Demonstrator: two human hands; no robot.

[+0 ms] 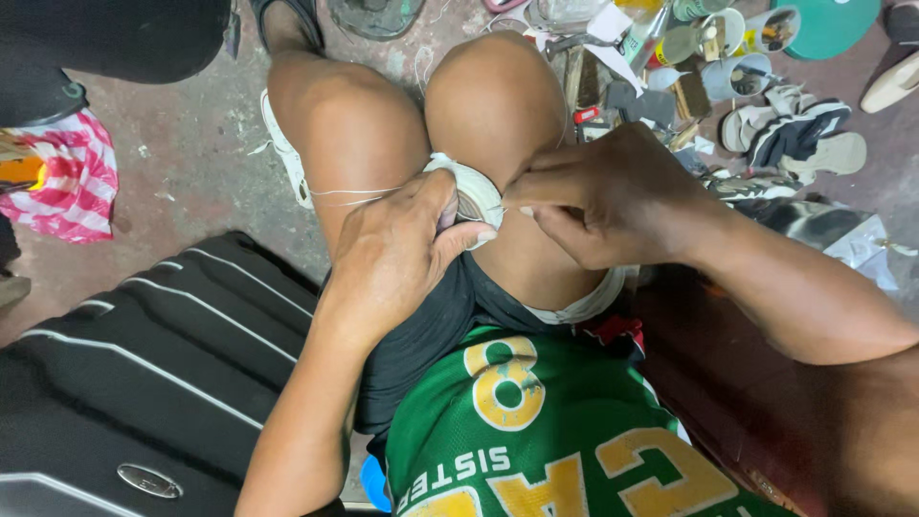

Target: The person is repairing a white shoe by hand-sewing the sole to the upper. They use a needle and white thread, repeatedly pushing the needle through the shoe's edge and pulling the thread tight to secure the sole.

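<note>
A white shoe (474,191) is wedged between my knees, mostly hidden by my hands. My left hand (402,251) grips it from the near side, thumb pressed against its edge. My right hand (598,196) is closed next to the shoe, pinching something small at its rim; the thing itself is too small to make out. A thin white thread (354,194) runs from the shoe leftward across my left thigh.
A black ribbed case (144,373) lies at my lower left. A red and white checked cloth (72,177) sits at the left. Several cans, cups and tools (708,48) crowd the floor at the top right, beside a pile of sandals (795,134).
</note>
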